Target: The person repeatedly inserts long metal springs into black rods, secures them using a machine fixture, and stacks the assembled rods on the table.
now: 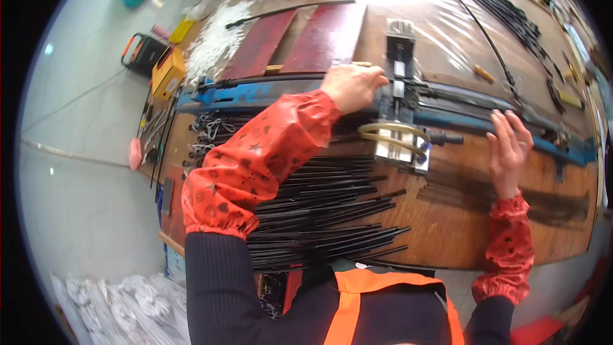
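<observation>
A long blue rail [246, 92] crosses the wooden table, with a small metal clamping fixture [400, 57] standing across its middle. Just left of that fixture, my left hand [351, 87] is closed over the rail, its fingers bent around a thin black rod [281, 79] that runs along the rail; the grip itself is partly hidden. My right hand [509, 147] is by the near side of the rail's right part, fingers stretched out and nothing seen in them. A yellowish hose [393, 128] loops over the fixture's near end. Red printed sleeves cover both forearms.
Many thin black rods [319, 217] lie piled before me, left of centre. Dark red boards [325, 35] and a heap of white pieces [220, 38] are beyond the rail. Black cables or rods [498, 9] bundle at far right. A yellow box [167, 71] stands at the left edge.
</observation>
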Motion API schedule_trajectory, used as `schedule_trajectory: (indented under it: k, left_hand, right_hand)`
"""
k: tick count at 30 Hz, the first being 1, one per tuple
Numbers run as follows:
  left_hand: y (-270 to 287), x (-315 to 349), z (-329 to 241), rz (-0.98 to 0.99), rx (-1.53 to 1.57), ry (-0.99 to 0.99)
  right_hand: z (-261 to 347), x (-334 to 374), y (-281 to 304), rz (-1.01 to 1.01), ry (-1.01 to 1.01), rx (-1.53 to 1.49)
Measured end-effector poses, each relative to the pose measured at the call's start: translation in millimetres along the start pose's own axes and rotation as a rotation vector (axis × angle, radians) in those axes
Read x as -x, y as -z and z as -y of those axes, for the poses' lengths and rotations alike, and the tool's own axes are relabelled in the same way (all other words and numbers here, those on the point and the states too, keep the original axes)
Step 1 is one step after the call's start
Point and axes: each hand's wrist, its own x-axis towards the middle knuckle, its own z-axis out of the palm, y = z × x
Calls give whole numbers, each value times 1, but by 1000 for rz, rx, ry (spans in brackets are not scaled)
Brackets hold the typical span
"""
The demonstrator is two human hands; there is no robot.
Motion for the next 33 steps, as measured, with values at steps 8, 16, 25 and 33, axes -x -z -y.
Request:
schedule_trajectory:
  k: [8, 16, 25, 33]
  left_hand:
    - [6, 0, 0, 37, -62, 57]
    - [-2, 6, -3, -64, -84, -1]
    - [6, -4, 76, -291, -289, -364]
    - [-4, 31, 111, -524, -375, -332]
  right_hand:
    - [47, -2, -15, 18, -98, -353]
    - [58, 3, -25, 62, -214, -774]
    - [94, 49, 16, 435, 0, -364]
    - [128, 66, 2, 470, 88, -401]
